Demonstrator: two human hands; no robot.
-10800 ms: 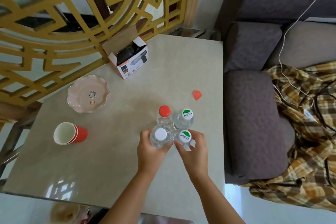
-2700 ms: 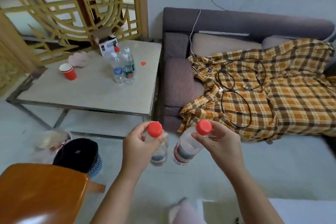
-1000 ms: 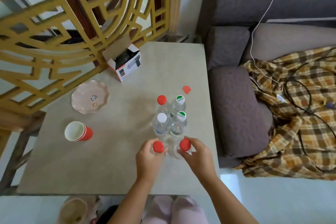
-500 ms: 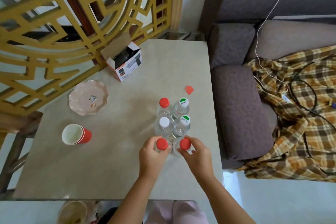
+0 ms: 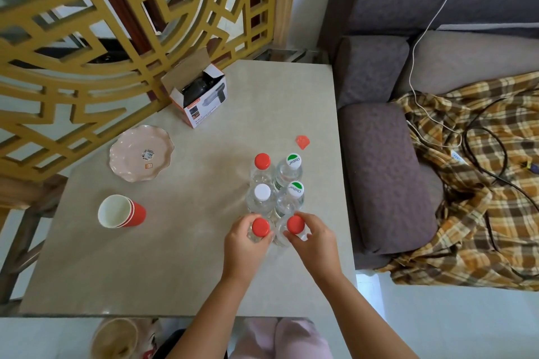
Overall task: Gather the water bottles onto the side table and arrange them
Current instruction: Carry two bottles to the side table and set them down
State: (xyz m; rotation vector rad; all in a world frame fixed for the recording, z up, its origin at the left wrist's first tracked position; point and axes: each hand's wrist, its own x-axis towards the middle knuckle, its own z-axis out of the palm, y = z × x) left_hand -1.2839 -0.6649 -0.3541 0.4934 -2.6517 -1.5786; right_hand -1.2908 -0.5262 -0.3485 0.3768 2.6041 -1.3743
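Six bottles stood upright on the side table, set in two columns of three near its right edge. The near pair, both red-capped, was held from above. The left hand was curled about the neck of the left bottle, fingers closed on it just under the cap. The right hand was closed in the same way on the right bottle. Whether both bases were fully seated on the tabletop could not be told, the hands and caps hiding them.

Directly beyond the hands, away from the body, stood the white-capped bottle and a green-capped one; behind those, another red cap and a second green cap. The held pair appeared to be touching or just beside the middle row, and each long axis ran vertically, caps pointing up at the camera.

The block's line ran straight away from the person, so any further closing-up was judged to call for a short push forward, each hand serving its own column. The gathering seemed nearly done; only release and perhaps a small squaring of the rows looked to remain. A tip of the tall, narrow bottles was thought the chief risk when the fingers were let go.

A cup stack, a plate and an open box lay well apart to the left.
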